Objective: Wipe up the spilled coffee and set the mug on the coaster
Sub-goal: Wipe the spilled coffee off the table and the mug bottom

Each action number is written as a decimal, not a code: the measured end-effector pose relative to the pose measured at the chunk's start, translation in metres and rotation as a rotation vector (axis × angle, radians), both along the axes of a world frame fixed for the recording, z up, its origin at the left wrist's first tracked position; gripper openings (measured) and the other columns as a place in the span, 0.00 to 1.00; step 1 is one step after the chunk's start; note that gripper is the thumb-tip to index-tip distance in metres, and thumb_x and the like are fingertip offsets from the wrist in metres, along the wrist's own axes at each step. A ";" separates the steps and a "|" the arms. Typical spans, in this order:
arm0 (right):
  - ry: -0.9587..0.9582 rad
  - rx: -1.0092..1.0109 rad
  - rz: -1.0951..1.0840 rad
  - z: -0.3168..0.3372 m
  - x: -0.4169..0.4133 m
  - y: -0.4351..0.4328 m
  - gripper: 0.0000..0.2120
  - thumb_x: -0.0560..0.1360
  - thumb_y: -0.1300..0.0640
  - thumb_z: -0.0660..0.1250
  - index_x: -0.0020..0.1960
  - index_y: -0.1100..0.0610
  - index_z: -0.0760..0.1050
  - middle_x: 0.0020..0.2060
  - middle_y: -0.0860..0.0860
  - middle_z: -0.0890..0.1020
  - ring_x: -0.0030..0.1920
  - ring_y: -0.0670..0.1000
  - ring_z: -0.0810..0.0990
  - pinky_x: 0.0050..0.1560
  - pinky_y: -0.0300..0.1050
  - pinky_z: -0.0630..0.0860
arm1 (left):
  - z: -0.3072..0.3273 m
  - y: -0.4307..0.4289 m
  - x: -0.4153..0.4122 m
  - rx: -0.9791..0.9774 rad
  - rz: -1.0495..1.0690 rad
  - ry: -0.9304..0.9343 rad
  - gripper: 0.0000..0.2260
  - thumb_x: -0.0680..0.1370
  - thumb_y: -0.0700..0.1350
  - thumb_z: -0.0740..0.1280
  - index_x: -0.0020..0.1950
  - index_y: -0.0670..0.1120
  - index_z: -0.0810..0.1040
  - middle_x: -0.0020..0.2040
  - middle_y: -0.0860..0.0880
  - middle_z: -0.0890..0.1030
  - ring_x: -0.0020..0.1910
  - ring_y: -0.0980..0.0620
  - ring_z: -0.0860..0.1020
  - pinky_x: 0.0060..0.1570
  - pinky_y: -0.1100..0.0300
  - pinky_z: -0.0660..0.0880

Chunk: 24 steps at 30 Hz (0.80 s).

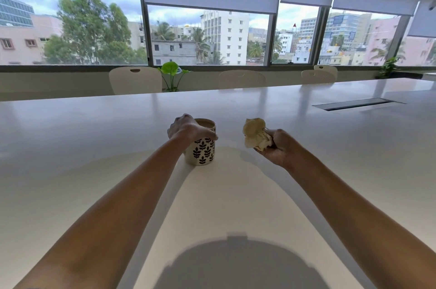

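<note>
My left hand [186, 129] closes its grip over the leaf-patterned mug [203, 147], steadying it on the table [94, 135]; my right hand [277, 148] clutches the crumpled tissue [256, 134] aloft. No coaster shows.

The table [283, 123] is smooth and glossy — it reflects the windows. The mug [203, 151] looks like glazed ceramic with a slight shine. The wad [256, 133] is soft, crumpled and matt — paper or cloth, unclear which.

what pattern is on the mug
Dark leaf sprigs on a cream mug, clearest in the head view.
</note>
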State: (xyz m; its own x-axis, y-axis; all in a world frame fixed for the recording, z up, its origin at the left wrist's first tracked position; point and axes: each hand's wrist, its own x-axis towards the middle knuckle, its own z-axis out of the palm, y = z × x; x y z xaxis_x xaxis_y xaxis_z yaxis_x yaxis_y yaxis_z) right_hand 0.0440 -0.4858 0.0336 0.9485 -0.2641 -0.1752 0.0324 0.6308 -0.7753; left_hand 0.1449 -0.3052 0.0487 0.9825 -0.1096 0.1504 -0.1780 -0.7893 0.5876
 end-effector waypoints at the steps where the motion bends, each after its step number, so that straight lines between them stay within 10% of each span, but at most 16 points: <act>1: 0.001 0.005 0.000 0.000 0.000 0.000 0.16 0.82 0.65 0.46 0.48 0.65 0.72 0.41 0.59 0.75 0.38 0.52 0.73 0.43 0.41 0.69 | 0.000 0.000 0.000 -0.002 0.000 0.001 0.38 0.59 0.63 0.77 0.61 0.41 0.74 0.60 0.42 0.78 0.61 0.44 0.75 0.50 0.58 0.70; 9: 0.021 0.041 0.032 -0.002 0.003 0.001 0.17 0.81 0.66 0.44 0.47 0.63 0.72 0.36 0.55 0.68 0.33 0.49 0.62 0.37 0.37 0.58 | -0.003 0.003 -0.003 0.003 0.011 0.019 0.40 0.58 0.63 0.77 0.62 0.42 0.73 0.62 0.42 0.77 0.62 0.43 0.74 0.58 0.54 0.72; 18: 0.005 0.028 0.058 0.005 -0.014 0.016 0.17 0.82 0.65 0.46 0.45 0.65 0.72 0.37 0.55 0.73 0.32 0.49 0.73 0.28 0.34 0.69 | 0.001 0.004 -0.015 0.061 -0.094 0.002 0.48 0.65 0.64 0.73 0.75 0.43 0.56 0.72 0.39 0.61 0.72 0.40 0.61 0.68 0.47 0.61; 24: -0.029 0.038 0.052 0.013 -0.015 0.037 0.15 0.83 0.64 0.47 0.44 0.62 0.70 0.36 0.53 0.72 0.28 0.48 0.74 0.22 0.37 0.71 | 0.010 0.002 -0.046 -0.160 -0.090 -0.406 0.25 0.75 0.52 0.68 0.69 0.45 0.69 0.70 0.42 0.67 0.70 0.44 0.65 0.67 0.50 0.62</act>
